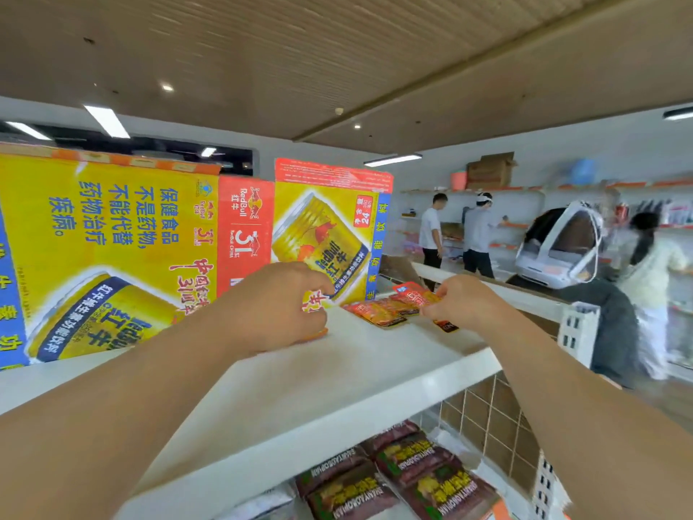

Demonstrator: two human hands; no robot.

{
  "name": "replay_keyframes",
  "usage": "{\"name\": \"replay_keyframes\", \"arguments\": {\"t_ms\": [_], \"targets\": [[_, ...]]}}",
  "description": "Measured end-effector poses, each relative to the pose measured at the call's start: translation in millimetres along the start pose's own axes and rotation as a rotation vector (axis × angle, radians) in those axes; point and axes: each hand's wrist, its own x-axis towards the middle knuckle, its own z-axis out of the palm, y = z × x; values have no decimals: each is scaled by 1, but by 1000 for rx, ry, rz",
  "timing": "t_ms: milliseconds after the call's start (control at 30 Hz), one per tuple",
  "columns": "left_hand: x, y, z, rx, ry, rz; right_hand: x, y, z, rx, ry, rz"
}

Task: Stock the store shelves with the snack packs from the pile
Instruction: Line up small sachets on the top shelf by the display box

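Observation:
Both my arms reach up over the white top shelf (337, 373). My right hand (463, 298) pinches a small red-orange snack pack (416, 294) at the far right of the shelf, just over a short row of similar packs (378, 311) lying flat there. My left hand (285, 304) is curled, with the edge of an orange pack (318, 334) showing under its fingers against the shelf top. How many packs the left hand holds is hidden.
Large yellow Red Bull cartons (112, 249) stand along the back of the shelf, left of the packs. Dark snack bags (405, 471) fill the shelf below. Beyond, several people stand at other shelves (487, 227), one blurred at the right.

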Motion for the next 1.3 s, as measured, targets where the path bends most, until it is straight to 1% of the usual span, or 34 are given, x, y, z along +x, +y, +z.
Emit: {"name": "replay_keyframes", "arguments": {"t_ms": [133, 333, 433, 533, 633, 733, 900, 1000, 1100, 1167, 1200, 1300], "targets": [[47, 24, 26, 25, -12, -8, 28, 17, -2, -9, -36, -39], [113, 43, 61, 58, -129, -99, 74, 28, 7, -70, -68, -123], [136, 43, 79, 21, -85, -174, 96, 27, 16, -70, -77, -168], [135, 40, 97, -8, 31, -234, 111, 23, 23, -67, -90, -216], [127, 35, 106, -55, -16, -261, 116, 21, 33, -64, -98, -243], [124, 28, 103, -156, -1, -313, 116, 22, 44, -59, -120, -266], [130, 23, 104, -125, -5, -316, 123, 19, 49, -50, -113, -294], [130, 26, 115, -79, -83, -251, 127, 18, 56, -63, -111, -315], [130, 36, 130, -18, -274, -145, 130, 19, 62, -54, -98, -354], [132, 41, 139, 58, -375, -126, 130, 19, 65, -47, -90, -365], [133, 42, 142, 76, -392, -135, 130, 19, 66, -46, -90, -363], [134, 45, 143, 60, -367, -129, 131, 20, 68, -49, -106, -376]]}}
